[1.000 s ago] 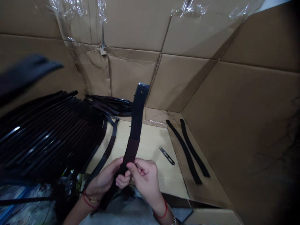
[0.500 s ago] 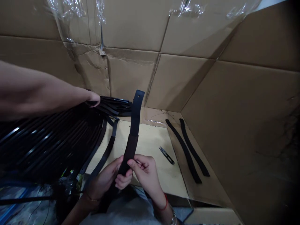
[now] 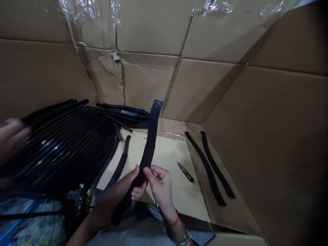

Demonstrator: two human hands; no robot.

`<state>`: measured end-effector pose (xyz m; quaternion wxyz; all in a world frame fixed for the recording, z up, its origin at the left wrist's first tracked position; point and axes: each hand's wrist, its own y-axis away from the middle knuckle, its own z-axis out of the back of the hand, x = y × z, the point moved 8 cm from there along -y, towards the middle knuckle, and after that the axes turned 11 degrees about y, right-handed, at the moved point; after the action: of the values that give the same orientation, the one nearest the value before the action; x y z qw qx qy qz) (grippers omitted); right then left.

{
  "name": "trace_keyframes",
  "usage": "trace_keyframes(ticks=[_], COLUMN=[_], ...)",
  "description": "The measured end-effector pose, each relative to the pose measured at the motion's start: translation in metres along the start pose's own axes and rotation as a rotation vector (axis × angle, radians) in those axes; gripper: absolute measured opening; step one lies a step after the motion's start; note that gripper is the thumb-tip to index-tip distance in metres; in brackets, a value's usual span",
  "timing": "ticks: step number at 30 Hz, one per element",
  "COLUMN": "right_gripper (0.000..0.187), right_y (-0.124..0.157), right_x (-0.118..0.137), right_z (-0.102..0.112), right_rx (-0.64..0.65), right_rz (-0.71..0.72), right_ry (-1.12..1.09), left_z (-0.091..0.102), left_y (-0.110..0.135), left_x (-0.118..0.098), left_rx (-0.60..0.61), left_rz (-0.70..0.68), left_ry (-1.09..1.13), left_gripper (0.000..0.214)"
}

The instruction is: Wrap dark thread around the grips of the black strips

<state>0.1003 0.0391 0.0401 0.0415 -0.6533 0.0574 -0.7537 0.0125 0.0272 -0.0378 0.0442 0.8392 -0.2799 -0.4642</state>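
A long black strap [image 3: 148, 153] with a small hole near its upper end slants up in front of me; its lower part is covered by a dark sleeve. My left hand [image 3: 132, 182] is wrapped round the strap from below, fingers curling over its edge. My right hand [image 3: 159, 179] pinches the strap's right edge, thumb on its face. A thin dark thread hangs below my right hand. Another sleeved strap [image 3: 120, 165] lies on the pale board [image 3: 169, 153] to the left. Black thread snips [image 3: 186, 172] rest on the board to the right.
Two dark strips [image 3: 207, 167] lie on cardboard at the right. A big pile of black straps [image 3: 69, 136] fills the left, with another bundle [image 3: 123, 114] behind. Another person's hand [image 3: 12, 138], blurred, is at the left edge. Cardboard walls [image 3: 151, 78] enclose the back and right.
The other person's arm has drawn back from the rear bundle to the left edge, uncovering the pile. My hands keep their hold on the strap. The view has shifted slightly.
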Motion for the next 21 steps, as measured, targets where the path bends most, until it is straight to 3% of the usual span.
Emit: trace_keyframes(ticks=[4,7,9,12,14,19,21], right_gripper=[0.049,0.045,0.042,0.045,0.04,0.039,0.044], right_y=[-0.012,-0.012,-0.01,-0.008,-0.01,-0.015,-0.013], right_x=[-0.011,-0.011,-0.01,-0.01,-0.009,-0.002,-0.003], right_z=[0.006,0.006,0.0,-0.012,-0.014,-0.004,-0.004], right_rx=[-0.045,0.045,0.173,0.315,0.285,0.065,0.087], right_rz=[0.002,0.016,-0.008,-0.072,-0.08,0.028,0.035], right_ry=[-0.027,-0.035,-0.096,-0.223,-0.236,-0.085,-0.057], left_z=[0.003,0.003,0.0,-0.012,-0.012,-0.002,-0.001], left_y=[0.0,0.015,0.021,0.013,0.003,0.0,0.005], left_x=[-0.025,-0.034,-0.032,-0.02,-0.016,-0.033,-0.031], left_rx=[-0.109,-0.17,-0.128,0.086,0.128,-0.028,-0.023], left_rz=[-0.162,-0.21,-0.203,-0.133,-0.118,-0.272,-0.24], left_ry=[-0.102,-0.141,-0.137,-0.079,-0.069,-0.088,-0.06], left_gripper=[0.041,0.043,0.045,0.052,0.056,0.042,0.043])
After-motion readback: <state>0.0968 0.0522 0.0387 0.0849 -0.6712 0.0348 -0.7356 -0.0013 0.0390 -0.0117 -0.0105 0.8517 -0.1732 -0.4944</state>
